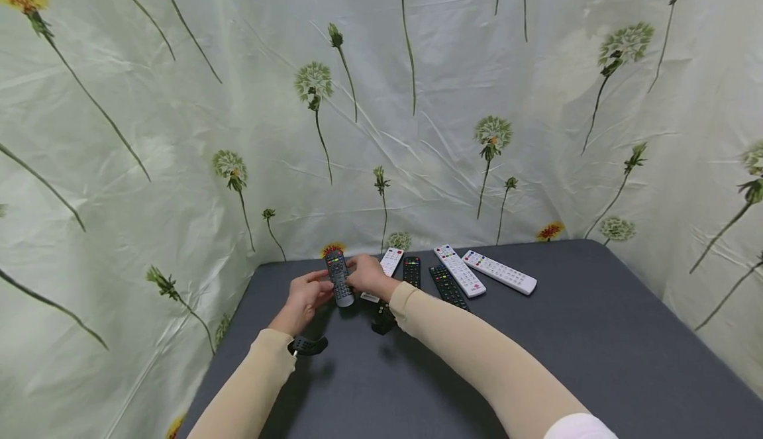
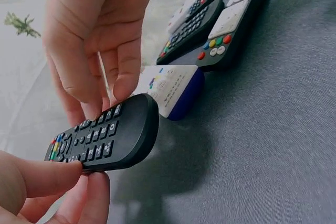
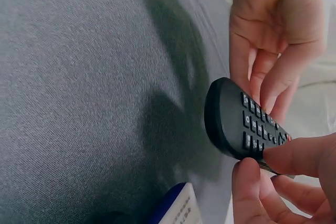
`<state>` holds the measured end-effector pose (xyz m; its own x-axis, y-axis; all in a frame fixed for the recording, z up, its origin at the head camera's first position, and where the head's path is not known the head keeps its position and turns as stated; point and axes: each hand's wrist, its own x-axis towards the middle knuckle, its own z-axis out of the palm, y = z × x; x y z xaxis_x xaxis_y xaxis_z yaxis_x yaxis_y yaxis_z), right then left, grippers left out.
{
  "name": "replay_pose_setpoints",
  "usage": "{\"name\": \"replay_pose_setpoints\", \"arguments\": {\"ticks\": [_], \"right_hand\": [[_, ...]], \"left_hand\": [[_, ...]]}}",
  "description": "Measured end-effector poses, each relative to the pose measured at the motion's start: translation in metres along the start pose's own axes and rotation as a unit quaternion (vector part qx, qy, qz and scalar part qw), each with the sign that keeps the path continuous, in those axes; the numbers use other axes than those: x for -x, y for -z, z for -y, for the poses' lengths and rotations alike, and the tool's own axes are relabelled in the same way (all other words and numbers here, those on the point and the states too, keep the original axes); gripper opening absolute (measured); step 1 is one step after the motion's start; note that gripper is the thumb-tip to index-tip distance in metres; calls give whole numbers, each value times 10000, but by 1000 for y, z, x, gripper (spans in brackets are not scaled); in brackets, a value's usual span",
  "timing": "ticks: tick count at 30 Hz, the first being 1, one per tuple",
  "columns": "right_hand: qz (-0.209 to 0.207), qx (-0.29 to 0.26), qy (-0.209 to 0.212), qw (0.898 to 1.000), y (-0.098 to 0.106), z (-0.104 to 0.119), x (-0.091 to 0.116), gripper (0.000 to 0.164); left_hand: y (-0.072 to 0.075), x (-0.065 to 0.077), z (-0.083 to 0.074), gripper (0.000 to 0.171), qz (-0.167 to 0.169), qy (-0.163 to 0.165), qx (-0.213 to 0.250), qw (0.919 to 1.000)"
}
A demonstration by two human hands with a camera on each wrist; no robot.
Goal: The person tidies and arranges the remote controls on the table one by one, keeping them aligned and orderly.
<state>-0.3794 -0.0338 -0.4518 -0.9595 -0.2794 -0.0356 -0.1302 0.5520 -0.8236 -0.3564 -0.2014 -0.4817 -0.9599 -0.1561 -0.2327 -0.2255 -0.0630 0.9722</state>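
Observation:
A black remote control (image 1: 338, 279) is held above the far left part of the table, buttons facing up. My left hand (image 1: 303, 300) pinches its left edge between thumb and fingers. On the opposite edge, my right hand (image 1: 366, 275) grips it the same way. The left wrist view shows the left thumb (image 2: 58, 177) at the side of the keypad. In the right wrist view the rounded lower end of the remote points toward the table, and its shadow (image 3: 173, 124) falls on the cloth. Beside the right hand lies a white remote (image 1: 391, 261), partly hidden by that hand.
Further right on the dark grey table (image 1: 536, 359) lie a slim black remote (image 1: 411, 272), another black remote (image 1: 447, 285), a long white remote (image 1: 460, 271) and a second white one (image 1: 501, 272). A flowered curtain (image 1: 417, 147) hangs behind the table's back edge.

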Motion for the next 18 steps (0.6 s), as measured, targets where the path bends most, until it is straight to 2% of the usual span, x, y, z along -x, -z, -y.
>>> {"name": "replay_pose_setpoints", "arguments": {"ticks": [2,6,12,18], "right_hand": [[88,-162,-15,9998,-1,3,2,46],[295,-884,-75,9956,-2,9,9,46],[681,-1717,-179,9826,-2,22,27,46],[1155,-2355,-395,9642,-5,30,44,48]], "left_hand": [[3,4,-2,49,-8,-90,-99,9999],[12,14,-7,51,27,-292,-326,9990],[28,30,-11,51,7,-388,-657,9971],[46,51,-4,50,93,-291,-1014,9944]]}}
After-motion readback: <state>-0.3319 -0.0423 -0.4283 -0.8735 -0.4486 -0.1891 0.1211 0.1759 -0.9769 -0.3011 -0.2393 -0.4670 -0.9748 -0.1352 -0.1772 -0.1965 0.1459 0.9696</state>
